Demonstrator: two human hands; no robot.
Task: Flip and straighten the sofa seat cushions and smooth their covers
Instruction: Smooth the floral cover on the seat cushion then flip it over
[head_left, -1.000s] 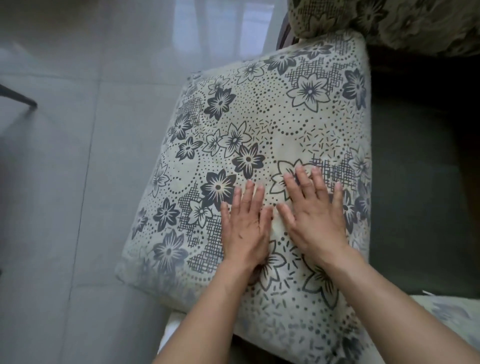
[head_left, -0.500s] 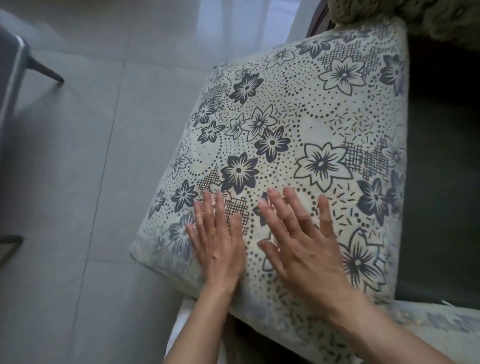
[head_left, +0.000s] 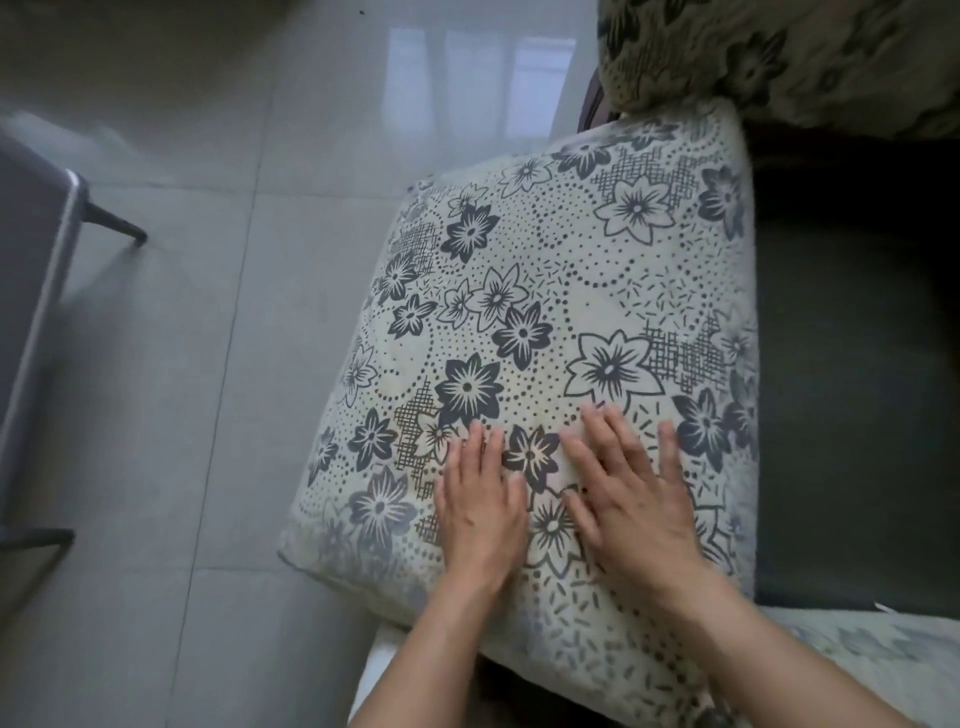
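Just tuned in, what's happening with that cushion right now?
A person has both hands flat on the flower-print seat cushion, smoothing its cover. The left hand and right hand lie side by side near its close edge, fingers straight. The cushion sits at the sofa's front, its left side overhanging the tiled floor; the dark sofa base shows bare beside it.

My 2 forearms come up bare from the bottom edge, angled slightly toward each other. My left hand (head_left: 480, 512) lies palm down, fingers straight and close together, pointing away from me. My right hand (head_left: 631, 499) lies palm down just beside it, fingers (head_left: 602, 431) straight and a little spread, the outermost finger set apart. The 2 hands are not touching.
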